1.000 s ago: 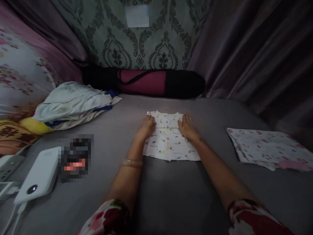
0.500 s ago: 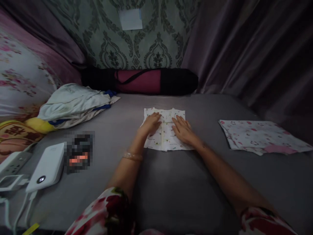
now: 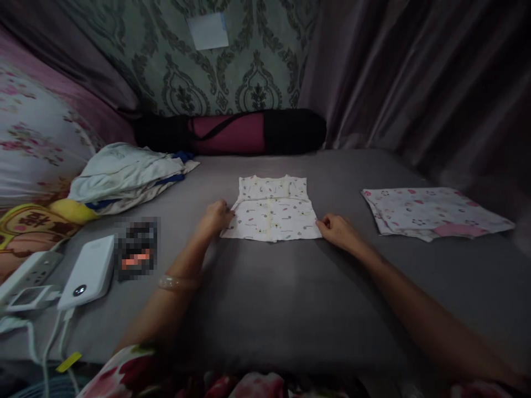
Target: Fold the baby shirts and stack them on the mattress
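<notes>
A small white printed garment (image 3: 274,213), which looks like a baby's top, lies spread on the grey sheet with a crease across its upper part. My left hand (image 3: 216,216) is at its left edge, fingers closed on the cloth there. At the lower right corner, my right hand (image 3: 335,228) pinches the garment's edge between thumb and fingers. The garment rests flat between both hands.
To the right lies a folded white cloth (image 3: 431,213) with pink print. On the left are rumpled clothes (image 3: 128,171), a white power bank (image 3: 89,268), a power strip (image 3: 31,271) and cables. A black and magenta roll-shaped bag (image 3: 228,132) lies along the wall.
Both hands were lying flat on top of the garment. They have moved apart to its left and right edges and closed on them. The view has shifted slightly.
</notes>
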